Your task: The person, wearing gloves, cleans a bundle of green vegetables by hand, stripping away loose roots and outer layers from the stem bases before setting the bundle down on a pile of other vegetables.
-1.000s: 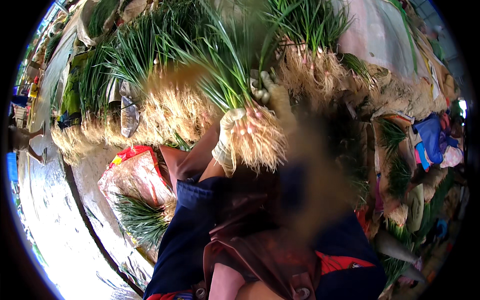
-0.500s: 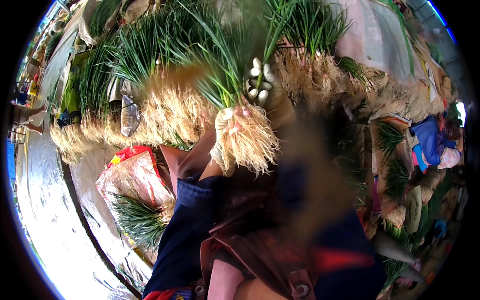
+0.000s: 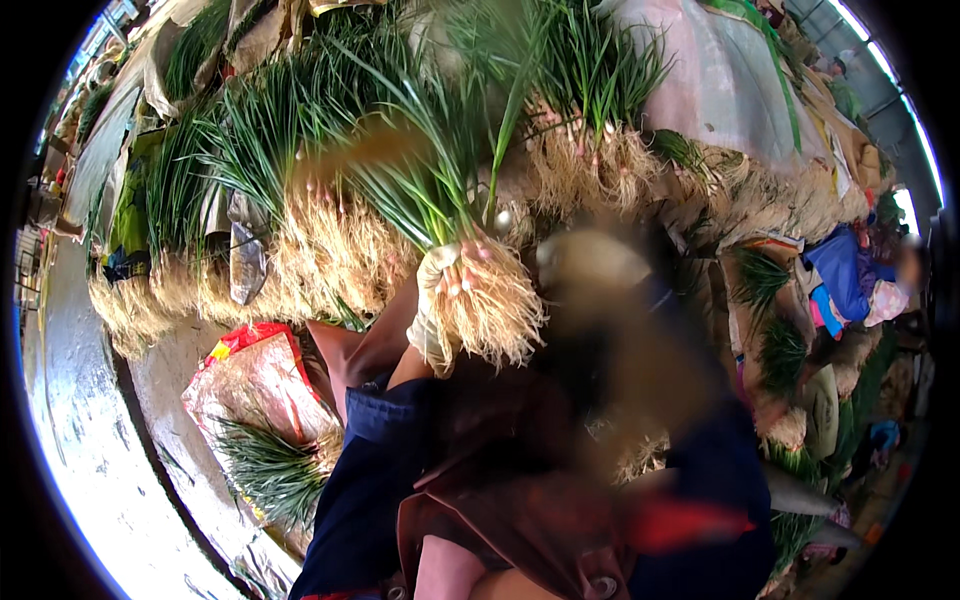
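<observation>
My left hand (image 3: 432, 315), in a pale glove, is closed round a bunch of spring onions (image 3: 492, 310). Their tan roots hang toward me and the green leaves point up and away. Just right of the bunch is my right hand (image 3: 600, 262), gloved too and apart from the roots. Blur and shadow hide its fingers, so I cannot make out whether it holds anything. Behind both hands, a long row of spring onions (image 3: 345, 235) lies with its roots facing me.
A red and clear plastic bag (image 3: 262, 375) and another spring onion bunch (image 3: 270, 465) lie at left, near a wet pale floor (image 3: 75, 400). White sacking (image 3: 715, 85) covers part of the far pile. At right, a person in blue (image 3: 845, 275) sits among more bunches.
My right hand has moved away from the leaves, down and to the right, and its curled fingers no longer show clearly. The left hand keeps its grip on the bunch. The view has shifted slightly.
</observation>
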